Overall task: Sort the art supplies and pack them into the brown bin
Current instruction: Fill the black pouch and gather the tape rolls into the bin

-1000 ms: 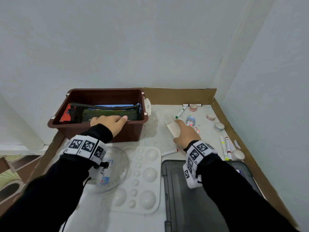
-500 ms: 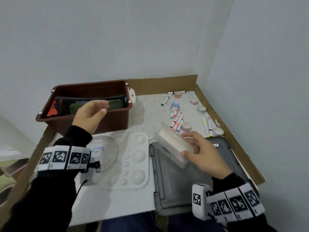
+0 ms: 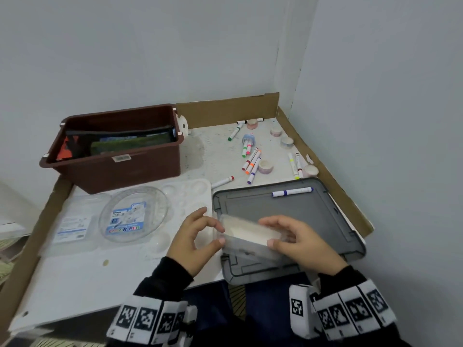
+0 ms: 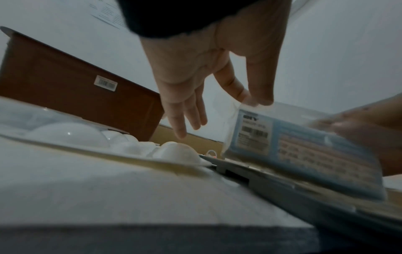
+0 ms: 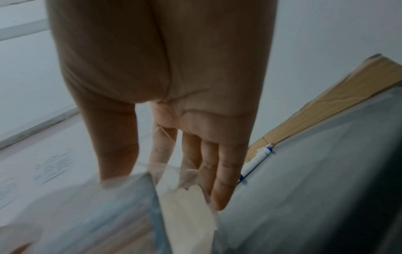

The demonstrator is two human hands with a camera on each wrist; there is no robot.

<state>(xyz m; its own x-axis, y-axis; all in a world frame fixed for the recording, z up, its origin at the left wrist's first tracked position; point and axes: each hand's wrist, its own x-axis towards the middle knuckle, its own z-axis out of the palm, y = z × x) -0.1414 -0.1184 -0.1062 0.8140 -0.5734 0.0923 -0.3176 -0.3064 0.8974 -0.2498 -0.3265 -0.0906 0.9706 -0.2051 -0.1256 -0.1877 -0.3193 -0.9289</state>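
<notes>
1. The clear plastic case was up off the table, tilted, held over the near-left corner of the grey lid. It looked see-through, with a cream-white pad inside and a blue printed label with a barcode on its underside.
2. The right hand gripped the case's right end, thumb on the near side and fingers wrapped over the top.
3. The left hand pinched the case's left end between thumb and forefinger; the other fingers hung loose and straight.
4. On the grey lid lay a blue-capped marker, well apart from the case.
5. Left of the lid sat a white paint palette with a round clear Color Pen tub resting partly on it.
6. The brown bin stood at the back left, a dark pouch and flat packs already inside.
7. Loose markers and tape rolls lay scattered at the back right.
</notes>
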